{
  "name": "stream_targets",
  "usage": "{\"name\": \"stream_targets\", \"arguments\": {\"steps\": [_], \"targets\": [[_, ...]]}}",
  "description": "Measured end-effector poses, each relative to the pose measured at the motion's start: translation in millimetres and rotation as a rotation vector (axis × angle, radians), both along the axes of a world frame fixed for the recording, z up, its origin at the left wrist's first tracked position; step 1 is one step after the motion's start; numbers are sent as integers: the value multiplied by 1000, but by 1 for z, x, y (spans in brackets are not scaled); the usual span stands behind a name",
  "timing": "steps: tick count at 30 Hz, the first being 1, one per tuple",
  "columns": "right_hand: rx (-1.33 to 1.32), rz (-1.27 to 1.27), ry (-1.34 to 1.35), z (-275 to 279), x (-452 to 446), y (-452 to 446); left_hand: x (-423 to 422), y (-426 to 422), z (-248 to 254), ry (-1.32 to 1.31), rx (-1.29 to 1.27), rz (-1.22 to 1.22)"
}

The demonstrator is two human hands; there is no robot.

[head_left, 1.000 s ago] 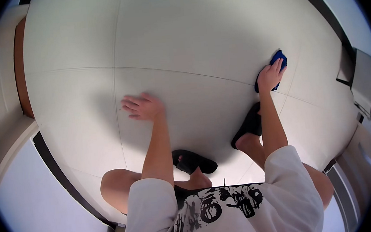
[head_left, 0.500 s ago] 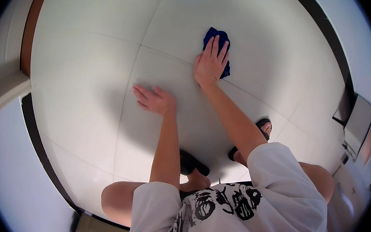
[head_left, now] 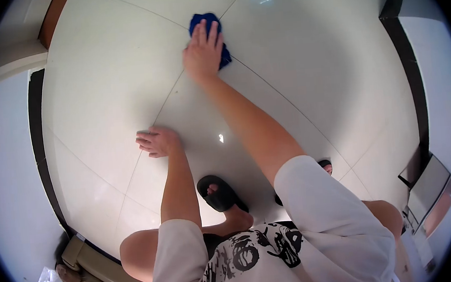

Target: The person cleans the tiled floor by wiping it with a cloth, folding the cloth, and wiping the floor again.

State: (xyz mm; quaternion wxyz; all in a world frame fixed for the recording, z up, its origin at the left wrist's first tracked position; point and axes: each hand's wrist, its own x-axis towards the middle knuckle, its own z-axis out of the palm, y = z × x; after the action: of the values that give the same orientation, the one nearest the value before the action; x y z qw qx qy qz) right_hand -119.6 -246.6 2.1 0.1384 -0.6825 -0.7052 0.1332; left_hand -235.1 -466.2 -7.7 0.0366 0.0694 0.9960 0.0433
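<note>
My right hand [head_left: 202, 58] presses down on a dark blue cloth [head_left: 225, 58] against the pale tiled floor, holding it under the palm and fingers. Parts of the cloth stick out beyond the fingertips and along the hand's right side; the thumb is hidden. Closer to my body, my left hand [head_left: 158, 141] rests on the floor with its fingers stretched out and nothing in them.
Glossy floor tiles [head_left: 282, 57] with thin joints lie around the hands. A black slipper [head_left: 220, 193] is on my left foot, between the arms. Dark skirting [head_left: 37, 118] runs along the left wall. At the lower right stands a light panel-like object [head_left: 427, 186].
My right hand has slid the blue cloth leftward and farther away in the view, onto a crossing of tile joints. My left hand has come down and left, and the camera view has shifted.
</note>
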Motion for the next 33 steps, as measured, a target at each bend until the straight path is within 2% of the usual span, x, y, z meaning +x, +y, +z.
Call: {"name": "stream_targets", "arguments": {"steps": [3, 7, 13, 15, 17, 20, 23, 25, 28, 29, 30, 33], "targets": [[97, 89, -54, -5, -1, 5, 2, 0, 1, -14, 1, -20], [119, 240, -92, -12, 65, 2, 1, 1, 6, -38, -25, -15], [105, 62, -315, -8, 243, 19, 2, 1, 1, -11, -25, -16], [223, -13, -296, -23, 311, 38, 2, 0, -1, -7, -24, -15], [315, -124, -299, -29, 339, 52, 1, 0, 0, -6, -27, -12], [318, -205, -385, -27, 316, 59, 5, 3, 2, 0, -34, -5], [367, -132, -405, -29, 279, 67, 3, 5, -2, 21, -25, -6], [311, 64, -375, -24, 223, 73, 1, 3, -4, 22, -33, 5], [268, 69, 229, -17, 106, 53, -1, 0, -6, 34, -37, -5], [317, 281, 50, -34, 78, 43, -2, -1, -5, 39, -54, 0], [260, 399, -40, -13, 59, 27, -2, 0, -4, 40, -67, 7], [179, 465, 58, -7, 49, 17, 0, 3, -3, 37, -72, 11]]}}
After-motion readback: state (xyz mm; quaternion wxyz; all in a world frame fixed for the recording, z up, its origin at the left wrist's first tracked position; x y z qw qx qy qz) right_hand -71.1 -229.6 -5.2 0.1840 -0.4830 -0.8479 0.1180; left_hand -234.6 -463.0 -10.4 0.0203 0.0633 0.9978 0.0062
